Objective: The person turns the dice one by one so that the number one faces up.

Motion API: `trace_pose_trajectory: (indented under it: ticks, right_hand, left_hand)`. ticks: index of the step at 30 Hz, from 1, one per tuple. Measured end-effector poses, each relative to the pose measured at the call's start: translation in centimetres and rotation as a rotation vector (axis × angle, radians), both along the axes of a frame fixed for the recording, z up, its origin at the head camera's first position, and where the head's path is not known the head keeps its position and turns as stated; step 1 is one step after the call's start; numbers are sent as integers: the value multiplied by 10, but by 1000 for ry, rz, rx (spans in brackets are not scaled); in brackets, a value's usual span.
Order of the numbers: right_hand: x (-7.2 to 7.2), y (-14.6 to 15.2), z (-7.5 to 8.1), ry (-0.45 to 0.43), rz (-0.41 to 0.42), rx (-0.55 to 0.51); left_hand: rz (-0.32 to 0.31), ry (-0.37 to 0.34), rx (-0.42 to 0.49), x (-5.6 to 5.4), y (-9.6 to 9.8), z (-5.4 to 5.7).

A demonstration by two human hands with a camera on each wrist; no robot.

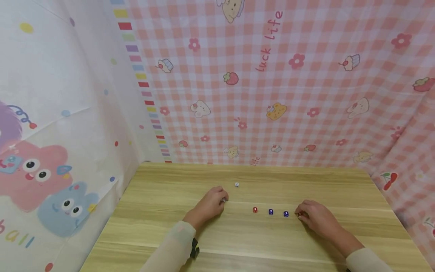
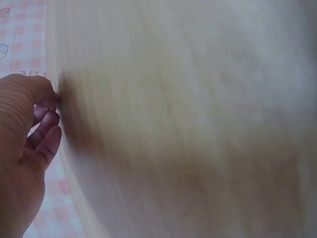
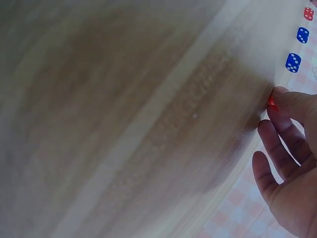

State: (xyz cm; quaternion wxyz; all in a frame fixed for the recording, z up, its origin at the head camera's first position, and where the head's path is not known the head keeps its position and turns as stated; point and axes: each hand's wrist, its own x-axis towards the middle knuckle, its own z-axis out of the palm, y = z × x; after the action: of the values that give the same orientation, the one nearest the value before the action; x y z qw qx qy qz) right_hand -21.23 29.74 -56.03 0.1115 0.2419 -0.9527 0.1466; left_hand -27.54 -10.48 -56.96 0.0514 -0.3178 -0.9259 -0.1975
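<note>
My left hand (image 1: 211, 202) pinches a white die (image 2: 52, 108) between thumb and fingers at the tabletop; most of that die is hidden. Farther back and slightly right of it lies another white die (image 1: 236, 184). With thumb and index finger, my right hand (image 1: 317, 219) pinches a red die (image 3: 272, 102), partly covered by the fingertips. Between the hands, a red die (image 1: 255, 210), a blue die (image 1: 270, 212) and a second blue die (image 1: 286, 214) lie spaced apart in a row. The right hand is just right of that row's end.
The dice are on a wood-grain table (image 1: 238, 241). A pink checked cloth (image 1: 217, 90) hangs behind its back edge and along the right side. A white cloth with cartoon figures (image 1: 85, 132) hangs at the left.
</note>
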Motion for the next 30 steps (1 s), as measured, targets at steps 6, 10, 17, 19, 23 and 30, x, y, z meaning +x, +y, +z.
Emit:
trace_pose_trajectory:
  ticks: [6, 10, 17, 19, 23, 30]
  right_hand:
    - [0, 0, -1, 9, -1, 0]
    - [1, 0, -2, 8, -3, 2]
    - [1, 0, -2, 19, 2, 3]
    - [1, 0, -1, 20, 1, 2]
    - [1, 0, 0, 18, -2, -1]
    - [2, -1, 1, 12, -1, 3]
  left_hand:
    - [34, -51, 36, -1, -3, -1]
    - [61, -70, 36, 0, -5, -1]
    - [87, -80, 20, 2, -6, 0]
    - [100, -79, 17, 2, -5, 1]
    - [134, -75, -4, 3, -4, 3]
    - [169, -68, -27, 5, -5, 3]
